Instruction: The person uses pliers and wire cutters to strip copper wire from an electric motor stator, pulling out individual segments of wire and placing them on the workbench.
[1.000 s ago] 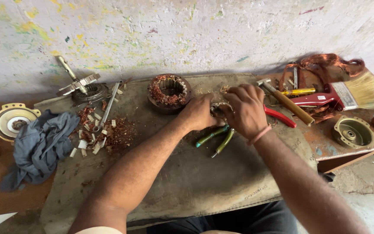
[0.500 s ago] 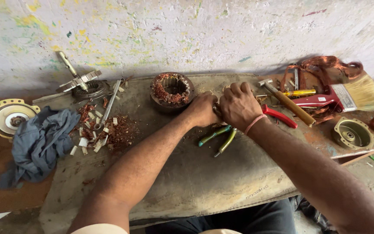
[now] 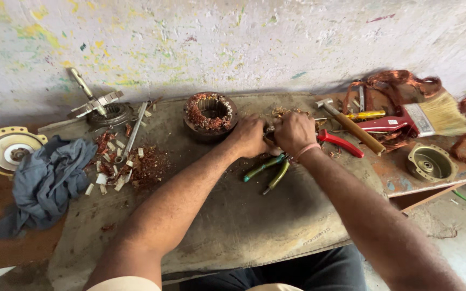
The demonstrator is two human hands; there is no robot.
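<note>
over at the far left a yellow cover [image 3: 7, 151] sat on the bench, just beside a blue rag [image 3: 47, 180]. next came a scatter of white scraps [image 3: 115, 171] mixed with copper bits, crossed by a thin metal tool [image 3: 134, 131], with a grey puller [image 3: 94, 102] behind them near the wall. a stator [image 3: 210, 114] wound in copper stood upright on the tan mat [image 3: 233, 226], just left of your hands.

your left hand [image 3: 253, 136] was curled in a loose fist, knuckles up, pressed against your right hand [image 3: 295, 132], which was bent the same way. both sets of fingers closed around something small between them; what it was, you could not tell from this view, since the fists hid it. a tangle of copper wire [image 3: 282, 112] lay just behind your knuckles. green pliers [image 3: 269, 171] lay on the mat right under your wrists, handles pointing toward you, and a red-handled tool [image 3: 341, 143] stuck out beside your right wrist.

further right lay a hammer [image 3: 351, 127] with a wooden handle, a yellow screwdriver [image 3: 367, 115], a brush [image 3: 432, 116], and a round metal housing [image 3: 432, 163] near the bench edge.
</note>
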